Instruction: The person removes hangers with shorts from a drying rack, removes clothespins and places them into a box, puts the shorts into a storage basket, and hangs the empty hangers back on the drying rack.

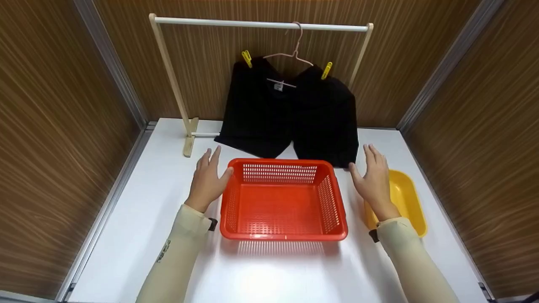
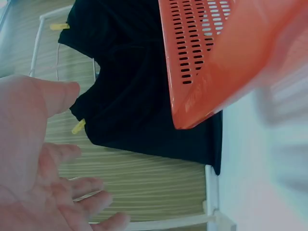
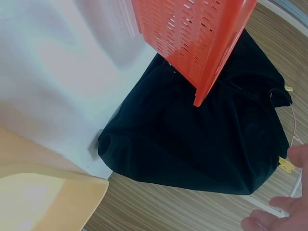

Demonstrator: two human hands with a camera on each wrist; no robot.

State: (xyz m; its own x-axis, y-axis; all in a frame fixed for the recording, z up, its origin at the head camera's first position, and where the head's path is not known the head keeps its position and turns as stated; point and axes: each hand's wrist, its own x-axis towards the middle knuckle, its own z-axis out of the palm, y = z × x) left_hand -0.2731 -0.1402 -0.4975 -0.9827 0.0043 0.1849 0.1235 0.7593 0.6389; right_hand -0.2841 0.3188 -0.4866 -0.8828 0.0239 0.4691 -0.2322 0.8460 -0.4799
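In the head view my left hand (image 1: pixel 207 181) hovers at the left of a red plastic basket (image 1: pixel 284 237), its fingers extended. The left wrist view has this hand (image 2: pixel 43 178) apart from the basket (image 2: pixel 180 62) and holding nothing. My right hand (image 1: pixel 372 183) is on the other side, fingers extended and palm turned inward. It holds nothing and overlaps a yellow tray (image 1: pixel 414 202) in the head view. Behind the basket, black shorts (image 1: pixel 261 113) hang from a pink hanger (image 1: pixel 296 52), with a yellow clothespin (image 1: pixel 247 58) and another clothespin (image 1: pixel 326 70) at the waist.
A rack with a white rail (image 1: pixel 227 22) and wooden legs (image 1: pixel 172 75) carries the hanger at the back of the white table (image 1: pixel 139 235). Wood-grain panels (image 1: pixel 54 126) stand on the left, back and right, with metal edging (image 1: pixel 113 71).
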